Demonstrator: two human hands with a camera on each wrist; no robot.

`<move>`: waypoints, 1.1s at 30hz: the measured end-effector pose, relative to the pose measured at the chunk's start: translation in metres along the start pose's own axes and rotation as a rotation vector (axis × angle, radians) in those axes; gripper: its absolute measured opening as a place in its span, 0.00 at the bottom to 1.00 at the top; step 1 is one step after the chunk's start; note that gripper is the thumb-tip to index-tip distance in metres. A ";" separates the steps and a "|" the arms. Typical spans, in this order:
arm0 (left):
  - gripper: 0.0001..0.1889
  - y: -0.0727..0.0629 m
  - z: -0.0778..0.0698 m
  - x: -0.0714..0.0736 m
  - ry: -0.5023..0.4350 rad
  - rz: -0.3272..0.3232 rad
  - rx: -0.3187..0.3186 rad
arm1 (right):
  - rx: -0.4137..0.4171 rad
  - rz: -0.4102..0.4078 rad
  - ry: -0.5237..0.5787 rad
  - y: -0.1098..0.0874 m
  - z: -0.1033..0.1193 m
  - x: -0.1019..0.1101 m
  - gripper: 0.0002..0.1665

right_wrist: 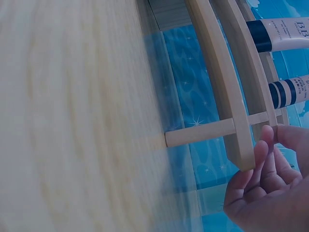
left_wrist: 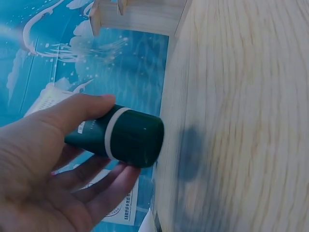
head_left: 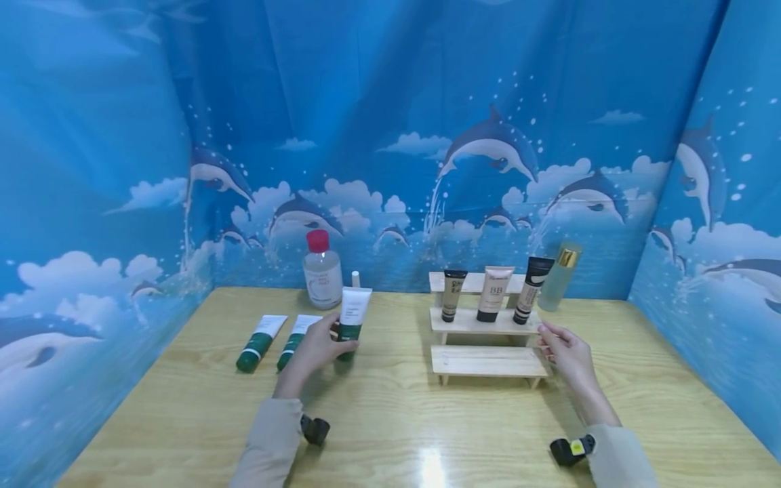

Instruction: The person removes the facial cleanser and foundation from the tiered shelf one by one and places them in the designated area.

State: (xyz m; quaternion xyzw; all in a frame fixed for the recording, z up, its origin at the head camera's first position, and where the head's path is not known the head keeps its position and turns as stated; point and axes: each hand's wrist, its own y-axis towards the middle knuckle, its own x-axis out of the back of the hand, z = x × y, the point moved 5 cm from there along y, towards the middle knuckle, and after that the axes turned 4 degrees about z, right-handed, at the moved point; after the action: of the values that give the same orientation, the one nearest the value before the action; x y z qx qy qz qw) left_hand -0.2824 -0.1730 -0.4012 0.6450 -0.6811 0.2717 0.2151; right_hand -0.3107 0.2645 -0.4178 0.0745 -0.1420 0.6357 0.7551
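Over the yellow wood-grain table [head_left: 378,420], left of the three-step pale wooden rack [head_left: 488,360] whose middle step's right end the right hand [head_left: 570,352] pinches, the left hand [head_left: 320,344] grips a cap-down green-and-white plastic squeeze tube [head_left: 355,309]; its smooth surface might slip if finger pressure slackened.

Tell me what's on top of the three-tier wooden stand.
On its middle tier stand a small gold-and-black tube, a pale pink tube marked BB and a black tube. They cover parts of the top tier, so whatever is directly behind them is hidden.
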 end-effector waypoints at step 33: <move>0.25 -0.003 0.014 -0.002 0.122 0.031 0.136 | -0.025 0.008 -0.010 0.000 0.000 -0.001 0.32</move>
State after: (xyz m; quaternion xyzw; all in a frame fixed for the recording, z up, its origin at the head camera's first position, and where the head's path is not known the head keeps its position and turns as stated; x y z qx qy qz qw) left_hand -0.2785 -0.1803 -0.4127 0.6299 -0.6566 0.3593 0.2076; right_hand -0.3105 0.2640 -0.4179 0.0675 -0.1539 0.6366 0.7526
